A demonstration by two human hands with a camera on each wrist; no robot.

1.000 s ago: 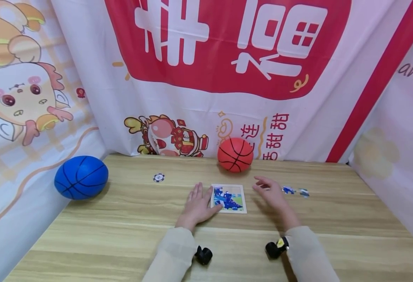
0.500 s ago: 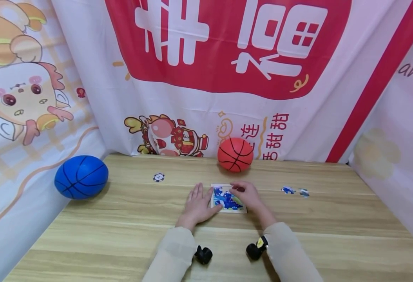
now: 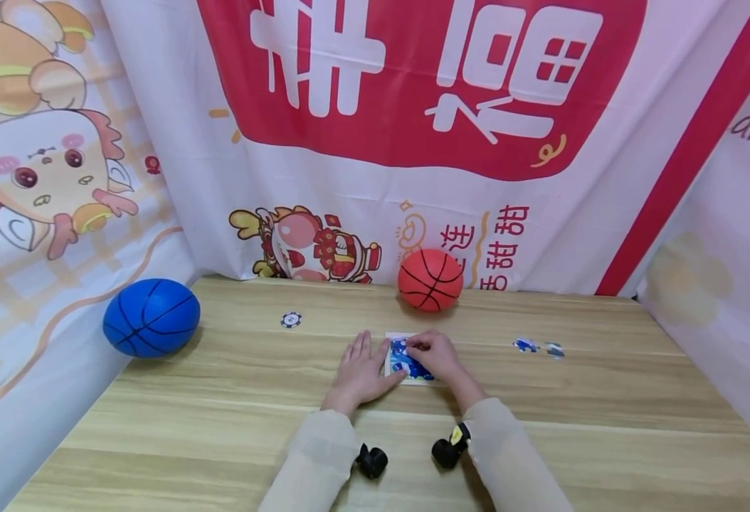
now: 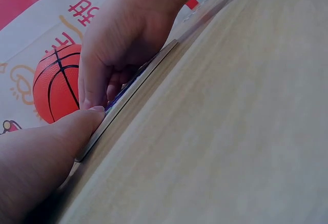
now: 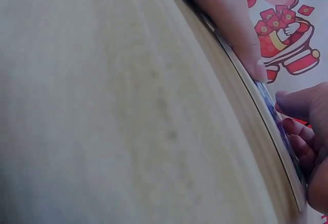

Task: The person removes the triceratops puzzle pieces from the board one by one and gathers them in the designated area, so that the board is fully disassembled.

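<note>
A small jigsaw puzzle in a pale frame [image 3: 417,382] lies flat on the table, with blue pieces inside. My left hand [image 3: 361,372] rests at the frame's left side, fingers straight; its thumb lies across the lower left corner. Over the puzzle's upper part, my right hand [image 3: 437,355] has its fingers curled and its thumb and finger pinching at a puzzle piece, which the fingers mostly hide. In the right wrist view, the right hand [image 5: 310,131] is low over the puzzle [image 5: 274,114], opposite the left thumb. The left wrist view shows both hands' tips close together.
Two loose puzzle pieces [image 3: 526,345] lie to the right. A red basketball [image 3: 430,280] stands behind the puzzle, near the back curtain. At the far left sits a blue basketball [image 3: 151,318], and a round chip [image 3: 290,320] lies between it and my left hand.
My right hand has come from the right of the frame to over the puzzle, then slightly further left and down. The left hand has stayed at the frame. The head view has shifted slightly.
</note>
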